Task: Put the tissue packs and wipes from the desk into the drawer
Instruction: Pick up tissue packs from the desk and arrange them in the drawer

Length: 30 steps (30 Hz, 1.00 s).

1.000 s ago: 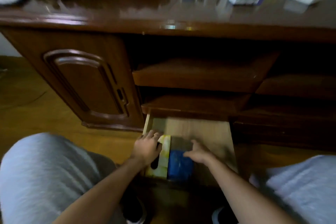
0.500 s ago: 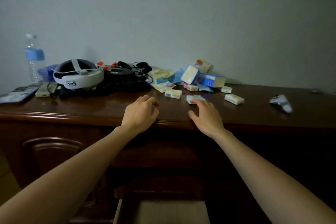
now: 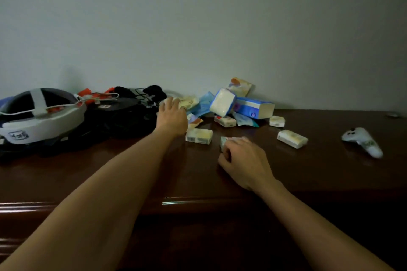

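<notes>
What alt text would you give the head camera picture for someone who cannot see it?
Two bare arms reach over a dark wooden desk: the left hand lies on a yellow pack at the back, the right hand curls round a small tissue pack. More packs, a headset and a white controller lie around.

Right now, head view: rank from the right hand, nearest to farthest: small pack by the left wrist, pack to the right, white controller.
1. Small pack, up-left of the right hand, beside the left wrist.
2. Pack to the right, up-right.
3. White controller, far right.
</notes>
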Each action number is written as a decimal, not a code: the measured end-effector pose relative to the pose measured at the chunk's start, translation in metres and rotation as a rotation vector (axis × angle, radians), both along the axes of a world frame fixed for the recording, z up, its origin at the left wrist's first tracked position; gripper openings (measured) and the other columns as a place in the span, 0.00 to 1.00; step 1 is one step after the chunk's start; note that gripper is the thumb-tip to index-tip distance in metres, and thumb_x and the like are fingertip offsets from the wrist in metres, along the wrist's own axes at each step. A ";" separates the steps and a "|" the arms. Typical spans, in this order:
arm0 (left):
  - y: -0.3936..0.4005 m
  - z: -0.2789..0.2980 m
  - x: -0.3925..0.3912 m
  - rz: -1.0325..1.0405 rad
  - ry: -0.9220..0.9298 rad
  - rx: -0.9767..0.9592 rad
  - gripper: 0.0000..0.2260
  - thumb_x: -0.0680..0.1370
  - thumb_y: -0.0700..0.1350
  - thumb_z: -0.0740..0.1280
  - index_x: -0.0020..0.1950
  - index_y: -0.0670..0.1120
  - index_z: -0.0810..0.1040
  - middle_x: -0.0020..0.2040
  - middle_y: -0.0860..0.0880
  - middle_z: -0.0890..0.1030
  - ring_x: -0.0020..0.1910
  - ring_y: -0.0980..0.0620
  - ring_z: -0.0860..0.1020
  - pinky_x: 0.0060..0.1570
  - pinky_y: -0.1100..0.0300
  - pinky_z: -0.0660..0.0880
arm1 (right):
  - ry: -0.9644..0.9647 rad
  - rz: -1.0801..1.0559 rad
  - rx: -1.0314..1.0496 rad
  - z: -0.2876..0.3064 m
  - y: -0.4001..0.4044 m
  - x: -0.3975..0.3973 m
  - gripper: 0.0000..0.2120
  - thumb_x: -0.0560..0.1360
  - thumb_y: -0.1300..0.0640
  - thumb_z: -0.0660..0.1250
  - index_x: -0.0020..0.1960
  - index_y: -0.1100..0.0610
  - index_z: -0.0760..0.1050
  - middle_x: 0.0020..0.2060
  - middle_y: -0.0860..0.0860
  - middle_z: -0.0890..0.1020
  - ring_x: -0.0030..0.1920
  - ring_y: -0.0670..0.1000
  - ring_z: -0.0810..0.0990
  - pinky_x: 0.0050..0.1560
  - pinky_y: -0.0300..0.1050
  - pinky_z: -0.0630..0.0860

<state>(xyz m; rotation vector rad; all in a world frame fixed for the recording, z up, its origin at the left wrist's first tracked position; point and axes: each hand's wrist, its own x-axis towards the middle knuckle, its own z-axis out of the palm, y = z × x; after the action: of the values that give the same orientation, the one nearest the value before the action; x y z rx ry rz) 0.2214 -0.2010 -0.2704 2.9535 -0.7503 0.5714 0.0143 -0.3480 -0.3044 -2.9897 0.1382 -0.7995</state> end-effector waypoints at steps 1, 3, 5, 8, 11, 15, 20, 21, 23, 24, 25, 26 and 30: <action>-0.005 -0.005 0.011 0.019 0.054 0.060 0.20 0.81 0.50 0.56 0.72 0.47 0.72 0.79 0.42 0.58 0.79 0.40 0.49 0.75 0.41 0.47 | -0.084 -0.017 -0.050 -0.002 -0.001 -0.001 0.09 0.75 0.43 0.66 0.43 0.45 0.69 0.45 0.44 0.74 0.48 0.48 0.73 0.44 0.44 0.71; -0.009 -0.018 0.024 0.065 0.105 0.129 0.20 0.81 0.48 0.54 0.71 0.45 0.71 0.76 0.41 0.63 0.77 0.39 0.53 0.75 0.37 0.46 | -0.128 -0.067 -0.077 -0.005 -0.002 0.000 0.14 0.74 0.42 0.67 0.56 0.45 0.71 0.62 0.51 0.73 0.65 0.54 0.70 0.61 0.51 0.71; -0.013 -0.025 0.029 0.076 0.019 0.191 0.19 0.82 0.47 0.53 0.69 0.45 0.74 0.71 0.41 0.71 0.73 0.40 0.62 0.74 0.35 0.46 | 0.029 -0.089 0.005 -0.006 -0.004 0.004 0.30 0.75 0.39 0.64 0.75 0.44 0.61 0.80 0.53 0.53 0.80 0.57 0.50 0.76 0.61 0.54; -0.014 -0.023 0.016 -0.013 -0.215 0.168 0.18 0.83 0.51 0.54 0.61 0.46 0.81 0.61 0.44 0.79 0.66 0.42 0.70 0.76 0.38 0.45 | 0.254 -0.113 0.156 -0.006 -0.007 0.013 0.34 0.78 0.37 0.57 0.81 0.43 0.52 0.82 0.51 0.48 0.81 0.55 0.45 0.78 0.64 0.48; 0.000 -0.008 -0.017 -0.102 -0.309 -0.064 0.22 0.82 0.53 0.51 0.59 0.45 0.82 0.57 0.44 0.80 0.60 0.42 0.74 0.73 0.44 0.56 | 0.226 -0.117 0.172 -0.005 -0.008 0.014 0.28 0.78 0.38 0.57 0.77 0.43 0.61 0.75 0.51 0.67 0.75 0.55 0.62 0.71 0.59 0.64; 0.030 -0.002 -0.089 -0.248 -0.228 -0.377 0.16 0.81 0.51 0.62 0.60 0.44 0.82 0.56 0.45 0.79 0.53 0.41 0.78 0.50 0.49 0.73 | 0.172 -0.159 0.047 -0.001 0.002 0.004 0.30 0.78 0.34 0.57 0.76 0.46 0.61 0.68 0.55 0.73 0.68 0.59 0.68 0.64 0.58 0.68; 0.078 -0.024 -0.187 -0.270 -0.180 -0.616 0.10 0.73 0.45 0.70 0.55 0.51 0.79 0.53 0.51 0.79 0.52 0.48 0.78 0.43 0.52 0.77 | 0.204 -0.130 0.113 0.002 0.022 -0.020 0.29 0.78 0.34 0.58 0.71 0.51 0.70 0.65 0.57 0.74 0.66 0.60 0.71 0.62 0.57 0.72; 0.087 -0.032 -0.207 -0.289 -0.202 -0.634 0.11 0.72 0.44 0.70 0.54 0.51 0.78 0.52 0.52 0.78 0.51 0.49 0.77 0.42 0.52 0.77 | 0.141 -0.098 0.169 -0.001 0.030 -0.031 0.27 0.78 0.36 0.60 0.70 0.51 0.70 0.63 0.56 0.75 0.65 0.59 0.73 0.60 0.56 0.73; 0.100 -0.054 -0.250 -0.364 -0.241 -0.662 0.14 0.72 0.41 0.70 0.56 0.51 0.76 0.51 0.52 0.79 0.50 0.51 0.76 0.43 0.55 0.76 | -0.099 0.000 0.420 -0.016 0.052 -0.061 0.23 0.76 0.42 0.66 0.66 0.51 0.68 0.59 0.51 0.77 0.57 0.52 0.77 0.52 0.51 0.75; 0.105 -0.068 -0.270 -0.399 -0.263 -0.679 0.15 0.72 0.40 0.71 0.57 0.51 0.75 0.52 0.51 0.79 0.50 0.51 0.76 0.45 0.57 0.74 | -0.244 0.055 0.595 -0.025 0.066 -0.080 0.22 0.74 0.45 0.68 0.64 0.50 0.66 0.55 0.47 0.78 0.52 0.47 0.78 0.47 0.47 0.75; 0.109 -0.083 -0.288 -0.424 -0.281 -0.694 0.16 0.72 0.39 0.71 0.57 0.50 0.74 0.52 0.50 0.79 0.51 0.51 0.76 0.46 0.58 0.73 | -0.385 0.107 0.762 -0.036 0.078 -0.100 0.21 0.72 0.47 0.69 0.61 0.47 0.65 0.51 0.41 0.78 0.46 0.42 0.78 0.43 0.41 0.74; 0.114 -0.100 -0.305 -0.438 -0.285 -0.703 0.16 0.73 0.39 0.71 0.58 0.49 0.74 0.53 0.50 0.79 0.52 0.51 0.76 0.47 0.58 0.74 | -0.496 0.154 0.902 -0.049 0.089 -0.119 0.19 0.70 0.49 0.68 0.58 0.44 0.65 0.47 0.38 0.79 0.43 0.38 0.78 0.41 0.35 0.73; 0.131 -0.173 -0.360 -0.501 -0.182 -0.617 0.14 0.76 0.39 0.68 0.60 0.46 0.74 0.55 0.46 0.80 0.55 0.48 0.77 0.49 0.57 0.74 | -0.327 0.231 1.413 -0.117 0.109 -0.182 0.15 0.72 0.47 0.68 0.58 0.40 0.72 0.48 0.41 0.82 0.43 0.43 0.81 0.38 0.38 0.76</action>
<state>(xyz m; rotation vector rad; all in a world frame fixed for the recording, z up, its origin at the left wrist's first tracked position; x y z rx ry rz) -0.1388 -0.0702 -0.4431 2.0758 -1.0496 0.8403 -0.1675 -0.2391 -0.4216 -1.5048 0.2124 -0.6854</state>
